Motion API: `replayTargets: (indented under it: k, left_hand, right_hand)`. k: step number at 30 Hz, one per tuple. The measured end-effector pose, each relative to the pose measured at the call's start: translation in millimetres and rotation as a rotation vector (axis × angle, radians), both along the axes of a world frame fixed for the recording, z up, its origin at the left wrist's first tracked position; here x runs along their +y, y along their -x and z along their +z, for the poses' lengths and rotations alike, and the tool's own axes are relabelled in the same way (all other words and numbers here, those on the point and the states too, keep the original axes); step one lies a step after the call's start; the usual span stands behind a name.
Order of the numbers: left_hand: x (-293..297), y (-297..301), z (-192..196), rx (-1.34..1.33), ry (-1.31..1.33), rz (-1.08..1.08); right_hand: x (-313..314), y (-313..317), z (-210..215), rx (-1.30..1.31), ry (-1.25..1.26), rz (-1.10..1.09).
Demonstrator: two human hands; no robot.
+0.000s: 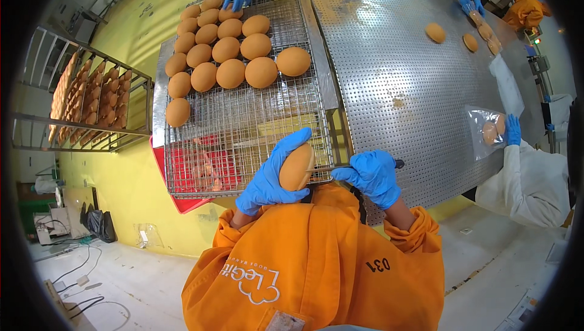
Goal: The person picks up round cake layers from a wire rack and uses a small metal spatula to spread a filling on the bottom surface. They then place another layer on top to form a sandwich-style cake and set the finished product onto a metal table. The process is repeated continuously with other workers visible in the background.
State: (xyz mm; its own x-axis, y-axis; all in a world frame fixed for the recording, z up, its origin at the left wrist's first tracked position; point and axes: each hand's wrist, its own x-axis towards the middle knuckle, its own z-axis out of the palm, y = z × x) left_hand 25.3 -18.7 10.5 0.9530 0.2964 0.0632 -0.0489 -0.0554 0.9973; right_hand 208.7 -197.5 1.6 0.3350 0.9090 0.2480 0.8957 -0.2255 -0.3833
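A single head-worn fisheye camera looks steeply down from close above the person's orange-clad chest, facing forward across the wire cooling rack [243,130] and perforated steel bench [413,75], whose straight edges bow toward the dark rim.

Yellow floor [131,179], perforated steel table [389,57], wire rack [36,130]

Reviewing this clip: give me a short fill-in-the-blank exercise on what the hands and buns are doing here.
1. The left hand holds a ____.
2. The right hand grips a thin ____ whose blade meets the bun.
3. The other buns sit on a wire ____.
4. Both hands wear ____ gloves.

Missing words: bun; knife; rack; blue
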Motion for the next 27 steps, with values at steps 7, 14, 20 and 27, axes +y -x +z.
replayTargets:
  k: [7,14,20,27]
  left_hand:
    - [-8,-6,-2,-0.32,1.327,0.006]
    - [1,-3,-26,-0.343,1.796,0.149]
    - [-4,-2,-37,-0.143,1.349,0.571]
    - [41,22,-25,0.243,0.487,0.205]
  right_hand:
    - [6,-5,-16,0.428,0.106,-0.331]
    - [26,9,-25,0.544,-0.06,-0.272]
    - [63,55,-4,0.708,-0.268,-0.022]
    - [91,25,-101,1.544,-0.352,-0.332]
